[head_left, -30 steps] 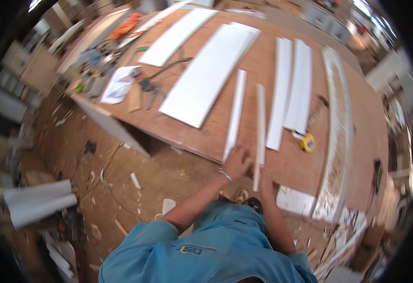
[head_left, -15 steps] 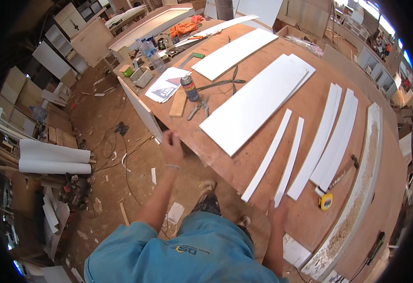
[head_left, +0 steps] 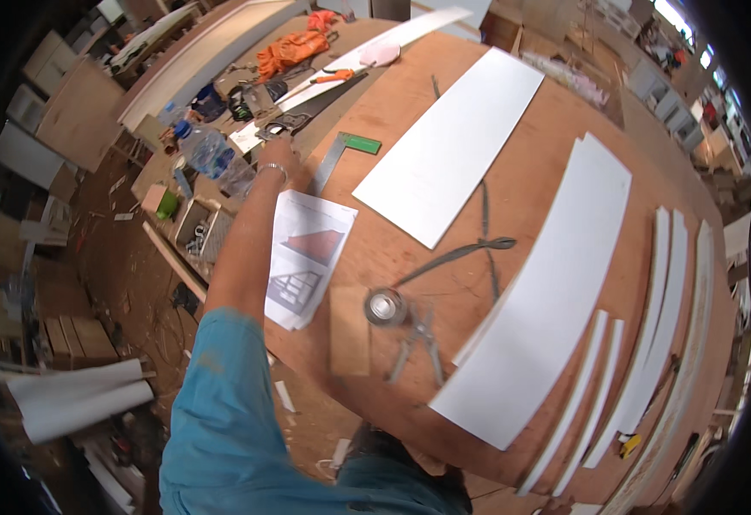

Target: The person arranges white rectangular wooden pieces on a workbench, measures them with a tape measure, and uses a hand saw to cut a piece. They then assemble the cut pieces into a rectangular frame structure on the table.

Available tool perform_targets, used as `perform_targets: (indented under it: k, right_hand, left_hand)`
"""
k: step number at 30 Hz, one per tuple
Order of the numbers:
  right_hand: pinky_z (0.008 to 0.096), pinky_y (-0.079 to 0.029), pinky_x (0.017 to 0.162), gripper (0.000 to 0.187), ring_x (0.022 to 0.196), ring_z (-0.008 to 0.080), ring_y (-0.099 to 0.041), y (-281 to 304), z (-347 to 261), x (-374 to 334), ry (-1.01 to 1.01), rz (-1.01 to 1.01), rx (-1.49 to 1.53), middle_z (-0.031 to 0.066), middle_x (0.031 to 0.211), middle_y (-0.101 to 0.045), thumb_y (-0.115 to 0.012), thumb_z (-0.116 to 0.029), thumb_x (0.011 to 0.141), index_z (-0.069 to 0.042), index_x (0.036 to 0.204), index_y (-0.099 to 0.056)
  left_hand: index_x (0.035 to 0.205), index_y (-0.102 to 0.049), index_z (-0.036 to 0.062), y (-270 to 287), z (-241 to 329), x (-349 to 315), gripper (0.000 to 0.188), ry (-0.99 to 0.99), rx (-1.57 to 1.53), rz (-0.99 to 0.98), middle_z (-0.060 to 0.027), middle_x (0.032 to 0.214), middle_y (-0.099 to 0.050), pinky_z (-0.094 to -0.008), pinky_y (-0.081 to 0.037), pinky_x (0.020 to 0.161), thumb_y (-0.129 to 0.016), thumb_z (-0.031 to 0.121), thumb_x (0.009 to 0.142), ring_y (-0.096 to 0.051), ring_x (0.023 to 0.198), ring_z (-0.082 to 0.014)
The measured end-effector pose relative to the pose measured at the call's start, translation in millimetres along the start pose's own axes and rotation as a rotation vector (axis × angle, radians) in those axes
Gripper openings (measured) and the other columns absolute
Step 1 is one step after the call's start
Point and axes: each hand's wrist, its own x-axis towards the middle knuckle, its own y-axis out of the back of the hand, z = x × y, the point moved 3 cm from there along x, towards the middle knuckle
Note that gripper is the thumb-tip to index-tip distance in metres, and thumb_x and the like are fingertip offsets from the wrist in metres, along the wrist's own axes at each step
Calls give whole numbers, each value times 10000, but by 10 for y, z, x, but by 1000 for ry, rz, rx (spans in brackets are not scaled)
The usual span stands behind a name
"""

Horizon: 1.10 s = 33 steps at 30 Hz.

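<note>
My left hand (head_left: 280, 154) reaches over the cluttered far left side of the table, a bracelet at its wrist. Its fingers meet a dark metal tool (head_left: 278, 129) whose kind I cannot make out; blur hides whether they grip it. A try square (head_left: 334, 157) with a green stock lies just right of the hand. Below my forearm are printed sheets (head_left: 307, 257), a spray can (head_left: 385, 306) seen from above, a wooden block (head_left: 351, 330) and pliers (head_left: 418, 343). My right hand is out of view.
White panels (head_left: 453, 146) and narrow white strips (head_left: 569, 403) lie across the brown table (head_left: 375, 395). Plastic bottles (head_left: 204, 150), a small box (head_left: 202, 227), orange cloth (head_left: 292, 53) and orange-handled cutters (head_left: 334, 77) crowd the left side. Scraps litter the floor.
My left hand has gone from the table's near left edge forward to the tools at the far left. The view has moved closer to the table, and my right hand has left it.
</note>
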Motion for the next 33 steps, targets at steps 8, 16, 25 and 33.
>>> perform_targets:
  k: [8,16,25,33]
  right_hand:
    - [558,-339,1179,606,1384,457,-483,104,-41,-1449,-72,-412,-556,228,1391,-621,-509,-595,985,-188,1421,-614]
    - [524,-450,1061,596,1216,458,-584,-309,-88,-1868,-236,-101,-75,300,1309,-605,-678,-349,947,-32,1433,-544]
    - [449,-458,1059,407,1215,350,-590,772,-1765,-2238,339,426,465,177,1288,-638,-661,-193,906,-61,1290,-636]
    - [453,-467,1060,699,1263,347,-550,989,-1953,-2658,544,464,1067,191,1390,-532,-716,-137,854,-41,1496,-458]
  left_hand:
    - [1219,-736,88,-936,-610,1016,332,13,359,-171,-224,1392,-585,-480,-445,1104,-595,208,943,-494,1363,-392]
    - [1062,-776,31,-455,-144,1435,313,-148,33,6,-250,948,-739,-519,-539,812,-647,303,977,-719,930,-408]
    - [1233,-693,-34,2202,1948,-977,419,-417,-1144,-389,-102,1134,-733,-295,-508,891,-607,332,1051,-666,999,-160]
    - [998,-684,25,2234,3593,-5080,200,-520,-1125,-1598,-7,883,-628,-280,-475,721,-700,224,1002,-564,795,-83]
